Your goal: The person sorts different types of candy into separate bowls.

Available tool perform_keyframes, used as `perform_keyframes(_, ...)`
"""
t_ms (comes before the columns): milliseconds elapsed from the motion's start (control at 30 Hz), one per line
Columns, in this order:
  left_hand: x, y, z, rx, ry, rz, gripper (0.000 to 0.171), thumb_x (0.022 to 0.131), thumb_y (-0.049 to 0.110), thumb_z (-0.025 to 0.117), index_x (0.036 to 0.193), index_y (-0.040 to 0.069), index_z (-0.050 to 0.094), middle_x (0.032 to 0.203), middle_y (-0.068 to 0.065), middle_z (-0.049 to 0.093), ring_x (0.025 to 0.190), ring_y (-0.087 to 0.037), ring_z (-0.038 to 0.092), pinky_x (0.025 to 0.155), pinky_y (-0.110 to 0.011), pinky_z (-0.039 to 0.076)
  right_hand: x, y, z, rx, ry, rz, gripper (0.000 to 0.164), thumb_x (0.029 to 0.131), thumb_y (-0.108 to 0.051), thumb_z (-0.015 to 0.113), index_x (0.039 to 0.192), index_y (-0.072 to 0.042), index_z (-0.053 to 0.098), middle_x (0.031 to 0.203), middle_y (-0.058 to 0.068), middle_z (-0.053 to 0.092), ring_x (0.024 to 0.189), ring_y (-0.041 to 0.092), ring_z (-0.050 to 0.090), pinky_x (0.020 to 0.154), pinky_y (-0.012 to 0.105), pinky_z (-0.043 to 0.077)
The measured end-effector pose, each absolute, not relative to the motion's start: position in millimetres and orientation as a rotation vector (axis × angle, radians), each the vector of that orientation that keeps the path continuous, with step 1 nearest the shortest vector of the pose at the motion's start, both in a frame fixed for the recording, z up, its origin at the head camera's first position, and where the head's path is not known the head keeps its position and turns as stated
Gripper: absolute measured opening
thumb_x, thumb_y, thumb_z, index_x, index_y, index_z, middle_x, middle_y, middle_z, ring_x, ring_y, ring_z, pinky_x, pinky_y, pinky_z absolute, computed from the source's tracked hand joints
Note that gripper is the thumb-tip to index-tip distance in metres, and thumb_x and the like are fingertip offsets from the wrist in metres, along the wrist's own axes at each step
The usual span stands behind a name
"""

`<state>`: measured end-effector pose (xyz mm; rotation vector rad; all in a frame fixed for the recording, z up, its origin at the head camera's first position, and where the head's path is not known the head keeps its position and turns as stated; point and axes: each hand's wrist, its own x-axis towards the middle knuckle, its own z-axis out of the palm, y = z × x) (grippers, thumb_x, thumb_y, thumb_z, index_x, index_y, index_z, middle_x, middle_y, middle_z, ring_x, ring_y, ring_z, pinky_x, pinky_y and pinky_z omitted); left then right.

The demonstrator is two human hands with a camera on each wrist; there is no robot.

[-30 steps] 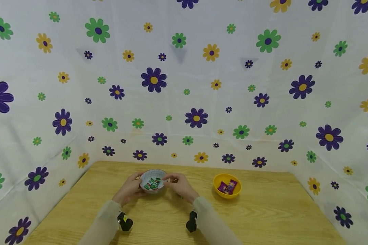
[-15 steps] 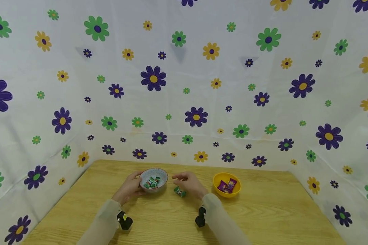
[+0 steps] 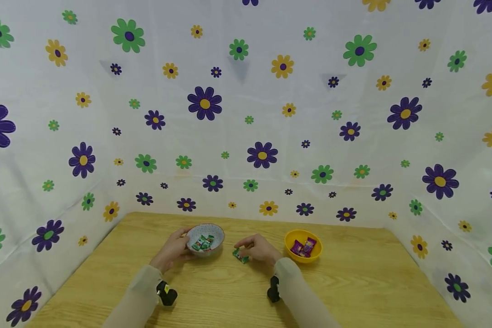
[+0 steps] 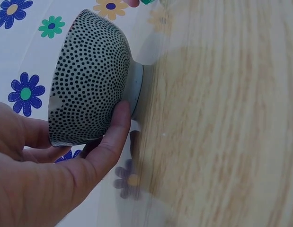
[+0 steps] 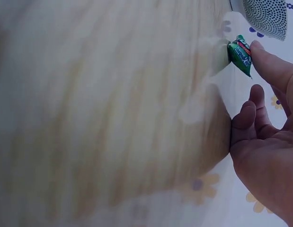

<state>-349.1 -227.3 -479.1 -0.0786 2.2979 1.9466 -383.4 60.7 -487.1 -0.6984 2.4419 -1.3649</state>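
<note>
My left hand (image 3: 173,250) grips the near-left side of a dotted bowl (image 4: 92,80), thumb and fingers spread at its rim and wall. The bowl stands upright on the table, and several green-wrapped candies (image 3: 202,243) lie inside. One more green-wrapped candy (image 5: 240,54) lies on the table, right of the bowl. Over it is my right hand (image 3: 262,249), with a fingertip right at the wrapper in the right wrist view and the lower fingers bent, resting by the tabletop.
A yellow bowl (image 3: 288,250) with several purple-wrapped candies (image 3: 304,247) stands to the right of my right hand. The wooden table (image 3: 365,278) is bounded at the back and sides by a white flowered cloth (image 3: 246,136).
My right hand has drawn back from the dotted bowl, moved right and come down at the loose green candy, which it had hidden at first. My left hand keeps hold of the bowl.
</note>
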Motion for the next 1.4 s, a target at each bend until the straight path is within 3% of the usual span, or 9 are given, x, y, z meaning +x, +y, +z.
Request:
perform_keyframes(300, -349.6, -229.3, -480.0, -0.094, 2.297, 1.938, 0.044, 0.106, 0.010, 0.029, 0.149, 0.000, 0.031, 0.135, -0.030, 0.044, 0.108, -0.032, 0.057, 0.083, -0.046, 0.057, -387.0, 66.0, -486.1, -0.801, 2.513, -1.206, 0.021, 0.092, -0.007, 0.067, 0.111, -0.002, 0.073, 0.112, 0.011, 0.071, 0.079, 0.010, 0.048, 0.070, 0.020, 0.040)
perform_keyframes(733, -348.8, -229.3, -478.8, -0.100, 2.307, 1.928, 0.045, 0.106, 0.010, 0.027, 0.149, 0.001, 0.031, 0.133, -0.029, 0.045, 0.108, -0.032, 0.058, 0.083, -0.044, 0.057, -386.6, 69.5, -483.9, -0.804, 2.481, -1.118, 0.023, 0.094, -0.012, 0.066, 0.115, -0.007, 0.072, 0.097, 0.005, 0.068, 0.075, 0.011, 0.045, 0.065, 0.020, 0.037)
perform_keyframes(1133, -345.4, -229.1, -477.8, -0.075, 2.290, 1.955, 0.046, 0.107, 0.012, 0.027, 0.151, 0.001, 0.027, 0.134, -0.030, 0.043, 0.110, -0.034, 0.057, 0.085, -0.047, 0.056, -382.3, 64.9, -484.9, -0.685, 2.439, -1.159, 0.009, 0.092, -0.013, 0.069, 0.094, -0.006, 0.072, 0.084, -0.001, 0.063, 0.076, 0.012, 0.049, 0.067, 0.022, 0.041)
perform_keyframes(1400, -349.1, -227.1, -479.0, -0.089, 2.276, 1.963, 0.045, 0.107, 0.012, 0.027, 0.151, 0.001, 0.027, 0.135, -0.030, 0.043, 0.112, -0.035, 0.057, 0.085, -0.046, 0.056, -381.0, 69.3, -485.7, -0.612, 2.402, -1.225, 0.014, 0.095, -0.015, 0.064, 0.101, -0.004, 0.069, 0.092, 0.001, 0.064, 0.082, 0.014, 0.049, 0.075, 0.026, 0.040)
